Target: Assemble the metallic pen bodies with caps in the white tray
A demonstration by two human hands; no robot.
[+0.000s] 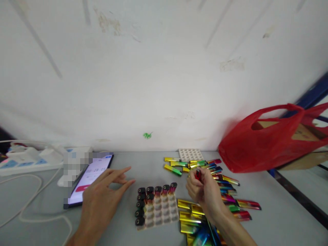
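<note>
A pale tray (162, 207) with rows of small square pockets lies on the grey table. Several lighters with black tops (140, 204) stand upright in its back row and left column, plus one more inside the corner. To the left of the tray, my left hand (104, 198) is open, thumb and fingers apart, touching nothing. My right hand (202, 186) is closed around a red lighter (198, 174), of which only one end shows. Under and around that hand lie loose shiny lighters (191, 218) in gold, green, blue and red, partly hidden by the forearm.
A second pale tray (191, 154) lies against the wall. On the right stands a red plastic bag (258, 147) with cardboard in it. A phone (89, 179) showing a timer, a white power strip (33, 160) and a white cable (38, 220) are on the left.
</note>
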